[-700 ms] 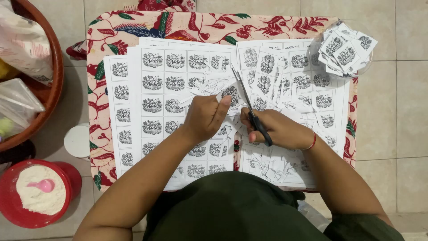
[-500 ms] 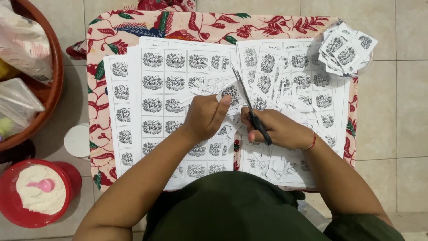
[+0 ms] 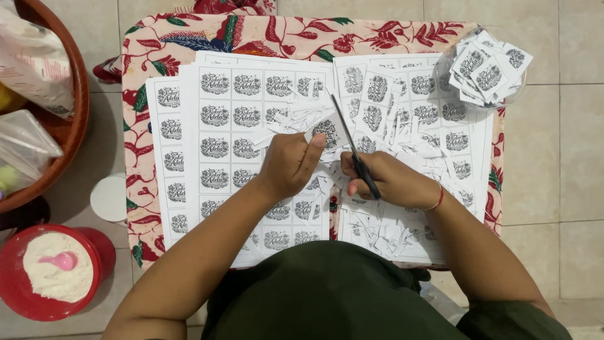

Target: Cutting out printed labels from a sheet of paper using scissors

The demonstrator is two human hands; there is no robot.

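The right hand [image 3: 393,182] is clenched on the dark handles of the scissors [image 3: 352,151], whose long axis runs from the hand toward about 11 o'clock, the thin blades pointing up and away from the person over the middle of the surface [image 3: 189,38]. The left hand [image 3: 289,165] has its grip pinched on a small cut label [image 3: 327,131] just beside the blades. Both hands work over sheets of printed labels [image 3: 239,126] spread on the floral cloth; loose paper scraps [image 3: 390,230] litter the sheets around the right hand and toward 6 o'clock. At 2 o'clock a clear bowl [image 3: 443,69] holds a heap of cut labels — close to the surface's far right edge. Off the surface at 9 o'clock sits a brown basin [image 3: 72,126] with plastic bags, and at 8 o'clock a red tub [image 3: 16,296] of white powder with a pink spoon [image 3: 60,260]. Bare tiled floor [image 3: 560,157] lies open at 3 o'clock.
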